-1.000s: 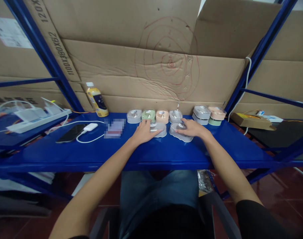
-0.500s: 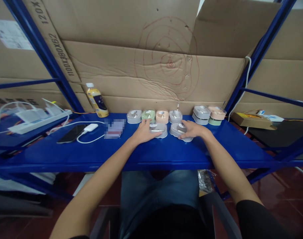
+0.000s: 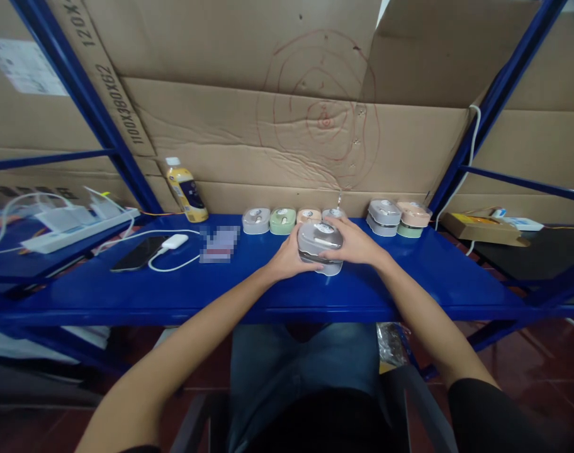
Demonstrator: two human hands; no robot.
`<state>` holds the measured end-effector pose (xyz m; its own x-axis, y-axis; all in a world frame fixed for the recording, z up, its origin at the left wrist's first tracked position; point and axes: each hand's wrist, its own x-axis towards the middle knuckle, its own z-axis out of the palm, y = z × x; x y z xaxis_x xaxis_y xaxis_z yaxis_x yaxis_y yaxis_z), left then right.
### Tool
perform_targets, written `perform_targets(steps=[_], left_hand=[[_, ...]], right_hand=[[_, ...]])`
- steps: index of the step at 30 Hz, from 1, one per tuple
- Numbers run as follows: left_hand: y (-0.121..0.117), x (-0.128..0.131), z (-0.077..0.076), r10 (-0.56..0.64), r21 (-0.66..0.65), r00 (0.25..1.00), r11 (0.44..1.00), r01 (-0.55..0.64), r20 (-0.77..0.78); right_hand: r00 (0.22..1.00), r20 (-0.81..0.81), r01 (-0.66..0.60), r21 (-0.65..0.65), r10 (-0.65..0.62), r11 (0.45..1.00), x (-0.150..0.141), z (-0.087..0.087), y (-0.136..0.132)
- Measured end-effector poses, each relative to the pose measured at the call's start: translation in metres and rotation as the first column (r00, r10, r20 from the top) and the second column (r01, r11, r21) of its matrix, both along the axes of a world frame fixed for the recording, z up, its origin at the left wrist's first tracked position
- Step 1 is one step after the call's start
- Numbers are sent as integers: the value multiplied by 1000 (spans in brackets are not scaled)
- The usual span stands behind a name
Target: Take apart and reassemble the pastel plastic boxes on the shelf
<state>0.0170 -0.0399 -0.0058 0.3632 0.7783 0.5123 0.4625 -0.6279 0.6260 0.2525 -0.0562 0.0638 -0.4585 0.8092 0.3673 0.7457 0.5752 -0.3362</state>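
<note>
Two rounded grey plastic cases with clear covers are stacked one on top of the other, just above or on the blue tabletop. My left hand grips the stack from its left side, thumb toward the front. On the right side my right hand closes around the upper case and covers part of it. The lower case shows only its front edge. Behind them stand a grey case, a green case, a peach case and another grey case, the last two partly hidden.
To the right are a stack of grey cases and a peach case on a green one. A yellow bottle, a phone, a white charger with cable and a blurred packet lie left. Cardboard backs the shelf.
My hands have come together. The two grey cases that stood apart, one under each hand, are now stacked between them, partly covering the peach case behind.
</note>
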Motion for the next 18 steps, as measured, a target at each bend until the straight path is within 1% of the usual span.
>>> perform_targets(steps=[3,6,10,13,16,18], left_hand=[[3,1,-5,66,-6,998,998,-66,8],[4,2,-8,101,25,994,994,-102,31],[2,0,-7,59,55,997,997,-62,42],[3,-3,-7,17,76,999,997,-20,41],[6,-4,-9,-41,39,997,998,38,72],[7,-3,-10,-55,2,995,998,55,89]], right_hand=[[998,-60,29,23,-28,999,-2,-6,-4],[992,-116,44,55,-38,998,-2,-15,-8],[987,-162,4,81,10,997,-2,-28,-10],[980,-195,-26,100,45,995,-3,-34,-8],[984,-177,-1,95,18,996,1,-35,-9],[987,-154,61,95,-46,994,9,-36,-12]])
